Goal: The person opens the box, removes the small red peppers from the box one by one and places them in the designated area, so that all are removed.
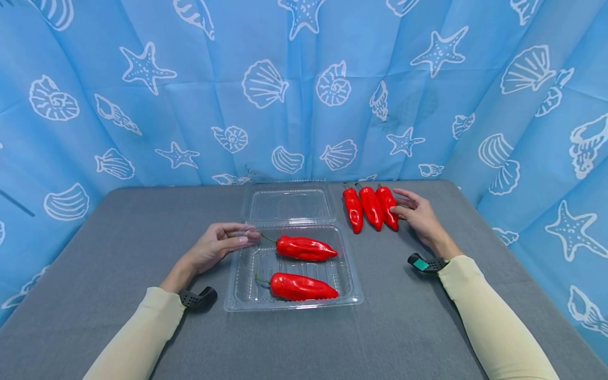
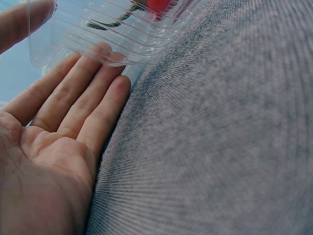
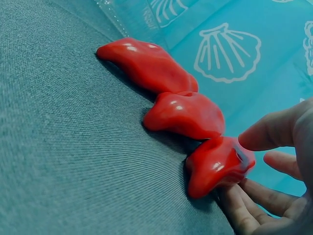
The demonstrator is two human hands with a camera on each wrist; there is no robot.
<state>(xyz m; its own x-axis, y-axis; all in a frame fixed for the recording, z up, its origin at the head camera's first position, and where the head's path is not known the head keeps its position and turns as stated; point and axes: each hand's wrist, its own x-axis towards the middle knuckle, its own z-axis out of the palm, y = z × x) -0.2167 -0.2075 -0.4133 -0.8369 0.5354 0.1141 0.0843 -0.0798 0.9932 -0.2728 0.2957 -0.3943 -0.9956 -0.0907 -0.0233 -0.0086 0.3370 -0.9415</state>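
A clear plastic clamshell box (image 1: 351, 282) lies unfolded on the grey table, its lid (image 1: 290, 203) laid back. Inside its base, two red peppers (image 1: 306, 248) lie crosswise, stems to the left. My left hand (image 1: 220, 245) is at the box's left wall; in the left wrist view its straight fingers (image 2: 88, 98) touch the clear plastic from outside. Three more red peppers stand in a row at the back right. My right hand (image 1: 420, 216) is at the rightmost pepper (image 3: 220, 164), thumb at its upper side and loosely spread fingers along its outer side.
Beyond the row's nearest neighbours, the leftmost pepper (image 1: 353, 211) lies close to the box's lid. A blue curtain (image 1: 294, 126) with white shell prints hangs behind the table's back edge. Black wrist straps (image 1: 199, 299) sit at both sleeve cuffs.
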